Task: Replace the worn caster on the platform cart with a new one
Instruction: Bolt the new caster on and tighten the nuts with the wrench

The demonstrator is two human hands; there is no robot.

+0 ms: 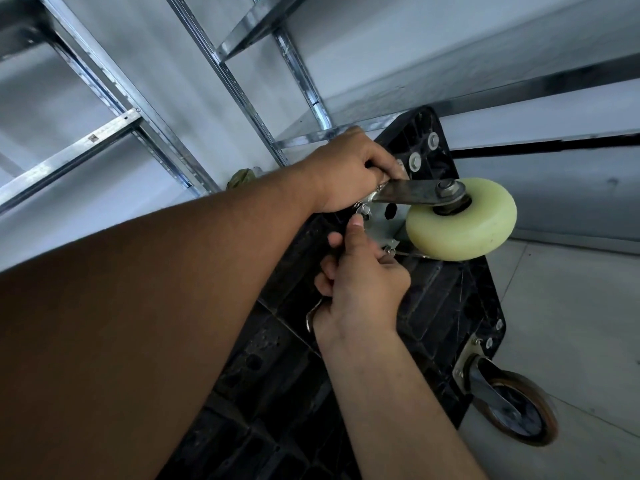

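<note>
- The caster (426,199) you are working on has a pale yellow-green wheel (464,230), smooth and rounded at the rim, on a dark hub with an axle nut (446,187).
- A flat, dull metal fork arm (401,194) runs from the nut back to a bright mounting plate (385,221), which sits against the ribbed black underside of the platform cart (446,306).
- The caster sits near the cart's upper end. Its long axis runs left to right in the picture, and the wheel sticks out to the right, away from the cart.
- Your left hand (349,168) is clenched round the caster where the fork arm meets the plate.
- Your right hand (362,289), just below, grips a metal tool (312,317). Only its curved end shows under your palm, so you cannot tell what kind it is.
- Your right thumb points up, its tip just beside a bolt (363,210) at the plate's corner.
- A second caster (519,410), brown-rimmed with a grey hub, is fixed at the cart's lower corner.
- The cart stands tilted, its underside facing you, on a pale tiled floor (571,306).
- Bare galvanised shelving (239,81) stands behind the cart against a pale wall (519,36).
</note>
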